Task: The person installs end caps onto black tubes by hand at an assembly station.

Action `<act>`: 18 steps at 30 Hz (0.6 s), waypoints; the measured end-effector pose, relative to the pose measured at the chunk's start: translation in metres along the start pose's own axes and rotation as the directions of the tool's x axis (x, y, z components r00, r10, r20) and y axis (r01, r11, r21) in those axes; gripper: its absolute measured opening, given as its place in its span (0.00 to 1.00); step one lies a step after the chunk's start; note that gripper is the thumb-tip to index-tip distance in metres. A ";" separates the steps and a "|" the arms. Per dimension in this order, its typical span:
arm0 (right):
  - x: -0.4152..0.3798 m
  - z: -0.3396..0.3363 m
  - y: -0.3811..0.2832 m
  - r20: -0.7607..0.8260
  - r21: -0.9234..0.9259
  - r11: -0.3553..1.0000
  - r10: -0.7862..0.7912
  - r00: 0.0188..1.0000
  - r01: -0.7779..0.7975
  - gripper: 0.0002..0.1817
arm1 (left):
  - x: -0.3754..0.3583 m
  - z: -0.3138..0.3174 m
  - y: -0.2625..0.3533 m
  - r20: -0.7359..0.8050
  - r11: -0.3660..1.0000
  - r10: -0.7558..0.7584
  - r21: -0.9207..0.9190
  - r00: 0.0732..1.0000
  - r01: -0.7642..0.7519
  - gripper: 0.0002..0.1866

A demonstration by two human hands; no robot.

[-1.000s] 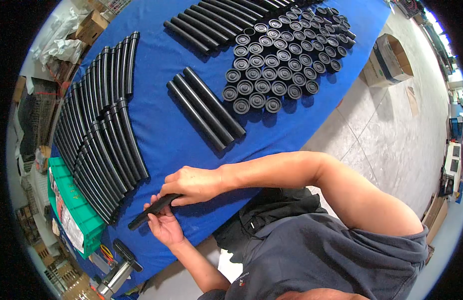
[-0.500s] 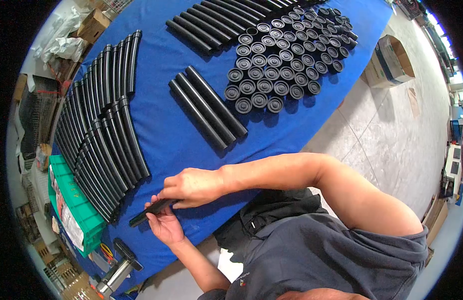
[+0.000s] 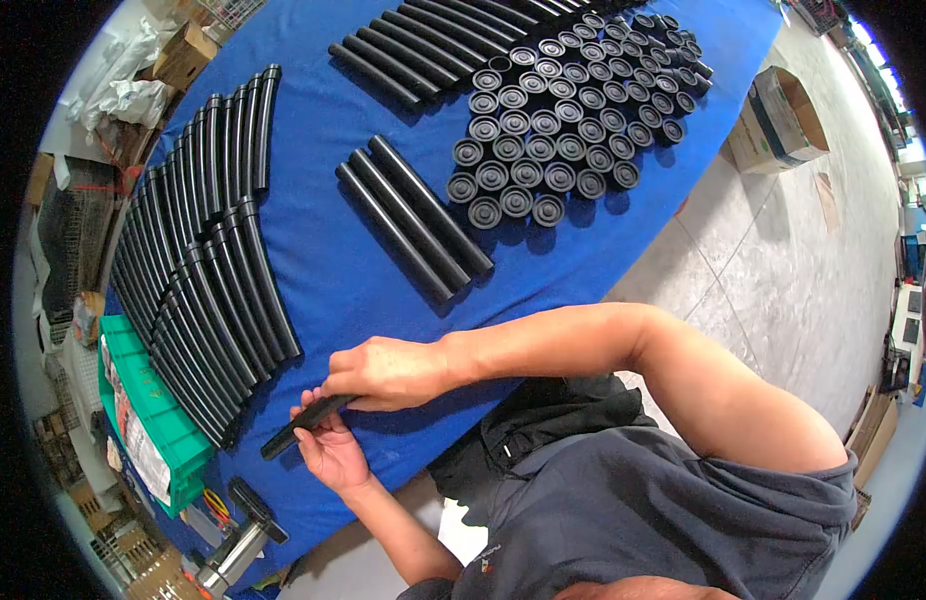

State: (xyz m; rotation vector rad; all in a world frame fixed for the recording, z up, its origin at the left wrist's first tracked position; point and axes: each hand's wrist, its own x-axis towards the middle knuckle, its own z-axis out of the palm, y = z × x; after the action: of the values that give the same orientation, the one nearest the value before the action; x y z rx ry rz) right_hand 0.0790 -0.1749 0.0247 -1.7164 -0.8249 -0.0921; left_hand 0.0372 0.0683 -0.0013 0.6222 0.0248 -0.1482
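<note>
A short length of black tube (image 3: 295, 430) slants between my two hands above the blue cloth. My left hand (image 3: 333, 452) cradles it from below, with the thumb along its side and fingers curled round it. Over its upper end, my right hand (image 3: 388, 372) is closed, and the fingers hide that end. Beyond my hands, three black tubes (image 3: 415, 220) lie side by side on the cloth. Many capped black tubes (image 3: 218, 290) are laid in overlapping rows to the left.
Round black caps (image 3: 543, 148) stand grouped at the far right of the blue-covered table (image 3: 383, 310), beside more tubes (image 3: 433, 45). A green crate (image 3: 153, 410) sits at the left edge, near a hammer-like tool (image 3: 245, 535). An open cardboard box (image 3: 778, 125) stands on the floor.
Both hands keep their hold on the tube, with only a slight shift. The things on the table stay in place.
</note>
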 end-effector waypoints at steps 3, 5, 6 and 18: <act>0.001 0.000 -0.003 0.012 0.012 1.000 -0.007 1.000 0.007 0.16 | -0.002 -0.004 0.002 -0.001 0.999 -0.008 -0.038 1.000 0.008 0.18; 0.006 -0.009 -0.001 0.183 0.103 0.982 0.140 0.973 -0.161 0.18 | -0.002 0.002 0.001 0.025 0.999 -0.018 -0.038 1.000 0.019 0.17; 0.008 -0.013 0.000 0.270 0.136 0.960 0.204 0.941 -0.247 0.19 | -0.002 0.003 0.000 0.019 1.000 -0.010 -0.009 1.000 0.010 0.17; 0.005 0.001 0.008 -0.039 0.038 0.998 -0.040 0.998 0.041 0.20 | 0.000 0.000 0.000 0.001 1.000 -0.003 0.024 1.000 0.003 0.18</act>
State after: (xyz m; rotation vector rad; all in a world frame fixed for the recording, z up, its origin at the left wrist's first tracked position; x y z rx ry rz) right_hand 0.0868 -0.1730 0.0200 -1.6568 -0.8284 -0.1345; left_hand 0.0370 0.0682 -0.0010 0.6456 0.0226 -0.1518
